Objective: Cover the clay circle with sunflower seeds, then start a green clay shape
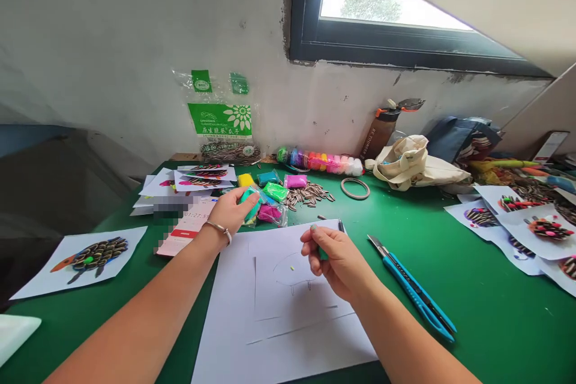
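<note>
Hands are working apart: left hand (231,213) is gripping the teal clay packet (252,209) among the other packets at the back of the green surface (495,318); can't tell if it's lifting clear. Right hand (332,253) is pinching a small green lump (323,254) in curled fingers, hanging over the white paper (234,324) with its pencil outline and one tiny yellow bit. Handling, my read: packet should be light and squashy, film likely slick, so take it by the middle with thumb and fingers; lump should be soft, denting easily, so use fingertips, lightly. Containers: yellow packet (246,180), bright green packet (276,192) and magenta packet (270,212) are each holding clay by the look of them. Clear seed bag (220,120) is leaning on the wall, dark striped seeds sitting low in it; loose seeds (310,194) are lying beside the packets. Canvas bag (405,159) is gaping, something blue showing inside. Brown bottle (380,132) is standing behind; contents not readable.
</note>
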Demonstrator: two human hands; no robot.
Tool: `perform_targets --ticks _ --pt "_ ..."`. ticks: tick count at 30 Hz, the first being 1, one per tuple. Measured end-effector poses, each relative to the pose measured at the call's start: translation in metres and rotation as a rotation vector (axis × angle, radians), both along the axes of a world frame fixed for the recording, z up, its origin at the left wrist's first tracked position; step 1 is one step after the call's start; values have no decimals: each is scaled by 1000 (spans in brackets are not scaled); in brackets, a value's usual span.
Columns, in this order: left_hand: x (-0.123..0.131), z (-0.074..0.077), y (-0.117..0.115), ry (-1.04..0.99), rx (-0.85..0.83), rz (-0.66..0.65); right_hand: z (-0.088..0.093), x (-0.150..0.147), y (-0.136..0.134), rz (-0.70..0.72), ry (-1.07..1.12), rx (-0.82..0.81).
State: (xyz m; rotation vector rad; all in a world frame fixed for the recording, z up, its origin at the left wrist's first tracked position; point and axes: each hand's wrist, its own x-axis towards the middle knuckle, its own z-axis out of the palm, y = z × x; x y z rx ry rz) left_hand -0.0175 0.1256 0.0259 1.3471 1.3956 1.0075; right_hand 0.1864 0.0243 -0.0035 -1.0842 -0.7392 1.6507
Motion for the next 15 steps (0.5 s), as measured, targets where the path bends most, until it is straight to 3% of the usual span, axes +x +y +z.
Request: perform_targets --ticks 4,8,10,12,15 --pt "2 3 12 167 112 99 1 1 0 -6 29 -28" --pt "10 11 -18 215 255 167 0 -2 0 -25 13 -6" --pt "20 8 -44 63 228 76 -1 -6 0 -67 -37 26" --pt "33 2 -67 -221 85 -62 -1 -9 -1 -120 -92 67" --pt "51 -9 -89 -592 -216 -71 -2 -13 -2 -176 -208 193"
